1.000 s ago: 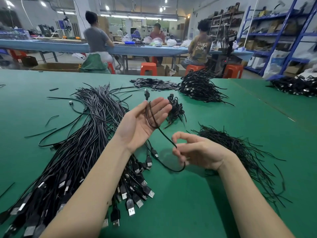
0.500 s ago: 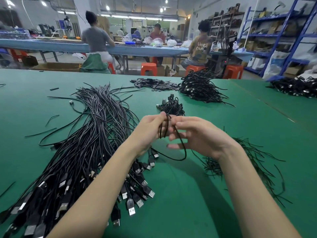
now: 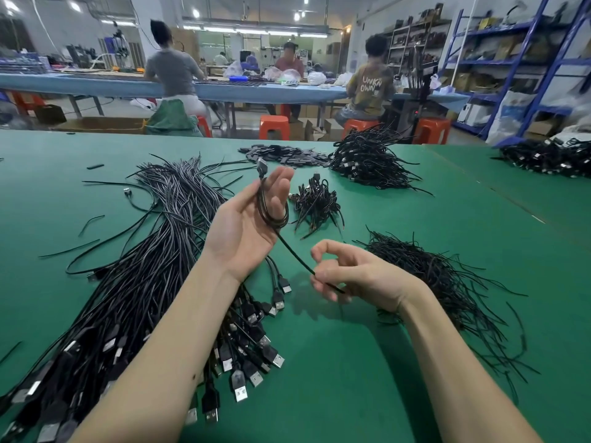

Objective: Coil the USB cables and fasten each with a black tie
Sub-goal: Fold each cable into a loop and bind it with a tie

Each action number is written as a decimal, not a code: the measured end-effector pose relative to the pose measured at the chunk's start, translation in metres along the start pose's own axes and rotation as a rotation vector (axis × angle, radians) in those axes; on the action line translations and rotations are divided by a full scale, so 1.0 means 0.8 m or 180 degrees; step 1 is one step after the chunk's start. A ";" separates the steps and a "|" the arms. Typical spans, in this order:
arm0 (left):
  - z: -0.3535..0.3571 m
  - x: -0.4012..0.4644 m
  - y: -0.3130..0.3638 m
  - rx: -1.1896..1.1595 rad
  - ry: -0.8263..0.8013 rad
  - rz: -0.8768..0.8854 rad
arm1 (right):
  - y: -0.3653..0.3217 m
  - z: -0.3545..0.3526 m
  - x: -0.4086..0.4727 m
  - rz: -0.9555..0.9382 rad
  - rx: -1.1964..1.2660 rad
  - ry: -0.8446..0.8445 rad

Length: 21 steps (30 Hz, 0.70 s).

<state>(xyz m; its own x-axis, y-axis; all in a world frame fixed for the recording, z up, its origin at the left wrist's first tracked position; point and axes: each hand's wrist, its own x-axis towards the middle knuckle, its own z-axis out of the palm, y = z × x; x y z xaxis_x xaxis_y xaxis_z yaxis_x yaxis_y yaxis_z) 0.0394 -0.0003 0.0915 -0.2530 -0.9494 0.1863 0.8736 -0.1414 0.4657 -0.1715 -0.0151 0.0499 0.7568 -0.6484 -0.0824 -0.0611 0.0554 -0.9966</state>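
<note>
The left hand is held palm-up above the green felt worktop, its straight fingers serving as a former: the thin black USB cable is looped round them in a few turns, with its plug end poking up past the fingertips. The right hand pinches the cable's free tail between thumb and forefinger, other fingers loosely curled, keeping the strand taut so the next turn should lie neat. Just right of that hand lies the loose heap of thin black ties, within easy reach for fastening. The large bundle of uncoiled black USB cables lies under the left forearm; a small pile of coiled, tied cables sits beyond the hands.

Half a second ago both hands met at the coil; now the right has drawn down and away, pulling the tail out straight.
</note>
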 end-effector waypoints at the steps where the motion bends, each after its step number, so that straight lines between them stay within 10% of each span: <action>1: 0.000 -0.001 0.001 0.0037 0.0030 0.0008 | 0.001 -0.001 0.001 0.0037 -0.0086 0.0057; 7: -0.006 -0.006 -0.003 0.1119 -0.0099 -0.0103 | -0.001 -0.006 0.009 0.0477 -0.1737 0.1401; 10: -0.011 -0.006 -0.006 0.2097 -0.0311 -0.0321 | -0.007 -0.010 0.010 0.0189 -0.1209 0.1968; 15: -0.019 -0.001 -0.024 0.2999 -0.0414 -0.0824 | -0.040 -0.011 0.002 -0.0363 0.0521 0.1925; 21: -0.020 0.004 -0.039 0.3365 0.0058 -0.0589 | -0.059 0.021 0.011 -0.0607 -0.0058 0.1647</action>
<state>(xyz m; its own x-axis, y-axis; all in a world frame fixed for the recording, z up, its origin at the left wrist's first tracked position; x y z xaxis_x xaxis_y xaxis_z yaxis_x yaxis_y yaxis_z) 0.0177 -0.0035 0.0641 -0.3305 -0.9434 0.0270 0.0170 0.0227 0.9996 -0.1512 -0.0105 0.0966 0.3373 -0.9345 0.1137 0.0310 -0.1096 -0.9935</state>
